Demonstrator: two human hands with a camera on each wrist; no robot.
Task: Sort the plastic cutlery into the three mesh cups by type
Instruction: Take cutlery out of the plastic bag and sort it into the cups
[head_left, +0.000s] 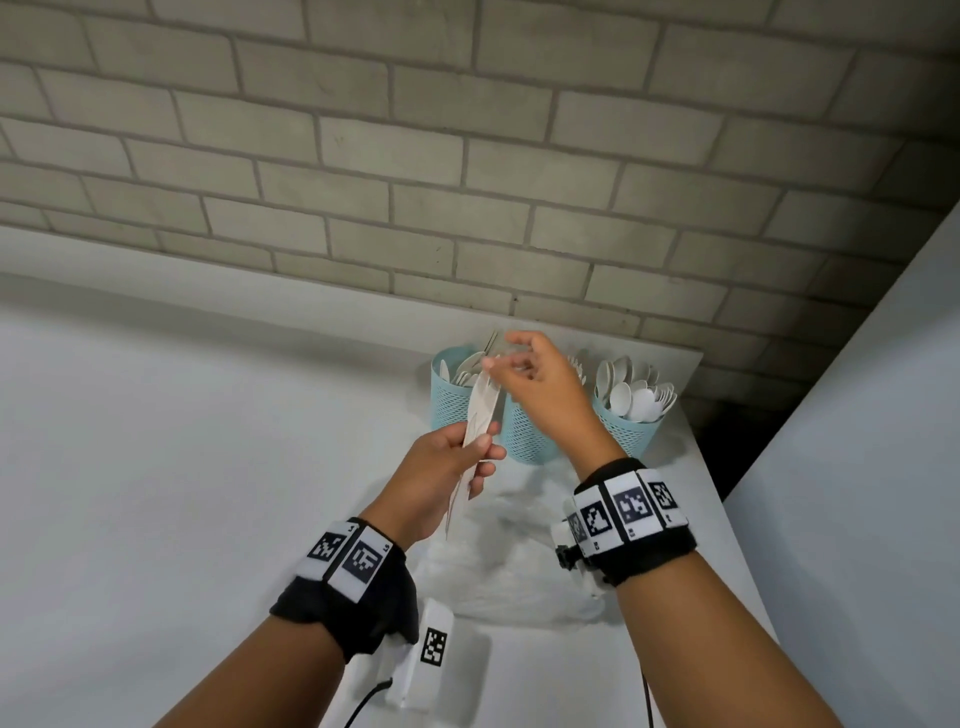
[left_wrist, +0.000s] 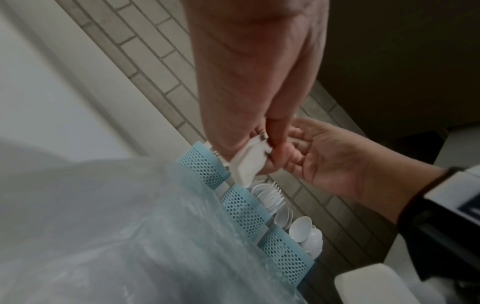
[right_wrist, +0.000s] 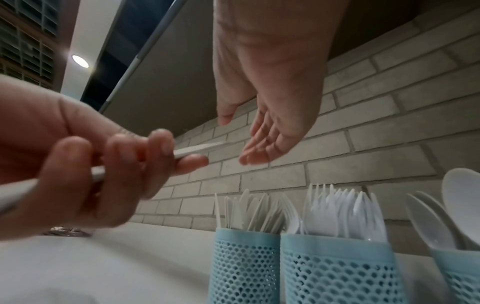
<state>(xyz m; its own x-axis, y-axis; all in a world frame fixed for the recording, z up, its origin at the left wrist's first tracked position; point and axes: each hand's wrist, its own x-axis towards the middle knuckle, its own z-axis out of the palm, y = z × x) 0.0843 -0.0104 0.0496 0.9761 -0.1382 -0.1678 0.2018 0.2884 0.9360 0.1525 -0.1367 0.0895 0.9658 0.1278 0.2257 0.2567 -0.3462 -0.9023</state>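
Grey brick wall backs a white counter where three pale-blue mesh plastic cups stand at the far right, holding knives, forks and spoons. Nearer, the left hand grips a bundle of white plastic knives; the right hand, fingers loose and holding nothing, hovers over the cups.
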